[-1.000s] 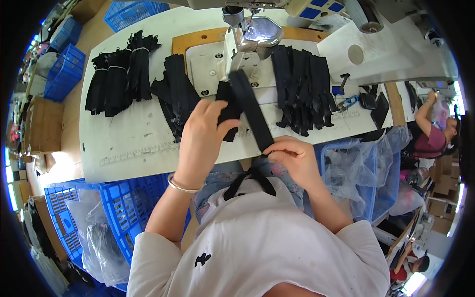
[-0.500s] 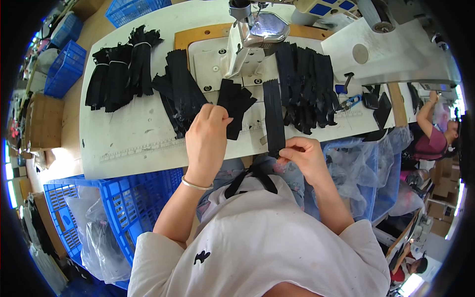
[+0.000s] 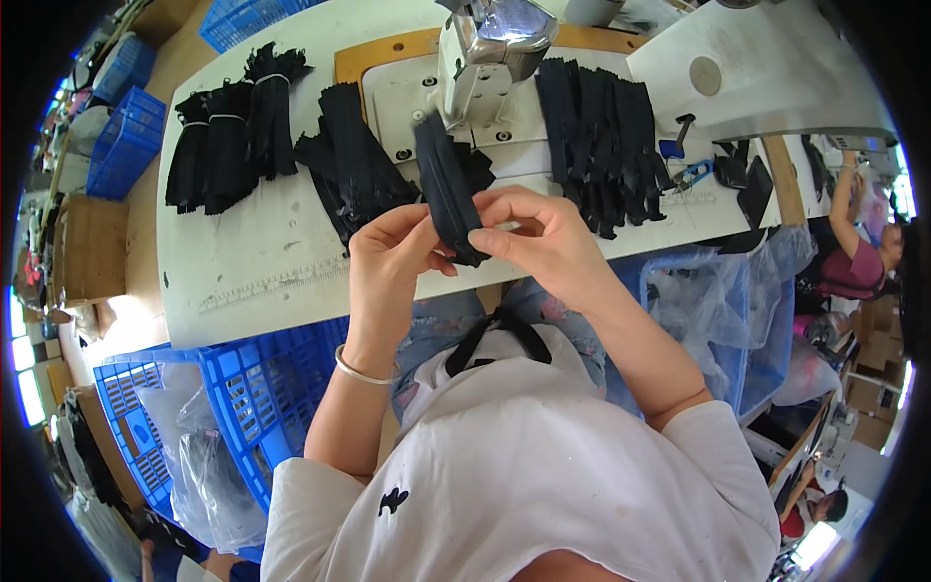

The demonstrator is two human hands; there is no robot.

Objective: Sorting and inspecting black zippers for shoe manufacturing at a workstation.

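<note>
A black zipper (image 3: 445, 184) is held up in front of the sewing machine, its far end tilted upward and away. My right hand (image 3: 543, 238) pinches its near end between thumb and fingers. My left hand (image 3: 393, 257) is closed at the left edge of the same end; whether a small fabric piece is also in its fingers is hidden. Behind the zipper, short black fabric pieces (image 3: 475, 169) lie on the white table (image 3: 262, 262). Left of them is a loose pile of black zippers (image 3: 351, 155), close to my left fingers.
Tied bundles of black zippers (image 3: 229, 145) lie far left, and more zippers (image 3: 603, 141) are spread right of the sewing machine (image 3: 490, 73). Blue-handled snips (image 3: 693, 177) lie farther right. Blue crates (image 3: 233, 407) with plastic bags stand below the table edge. Other people work at far right.
My right hand has brought the zipper left and up, turning it toward my left hand. My left hand has come back from the fabric pieces and now meets the zipper's near end.
</note>
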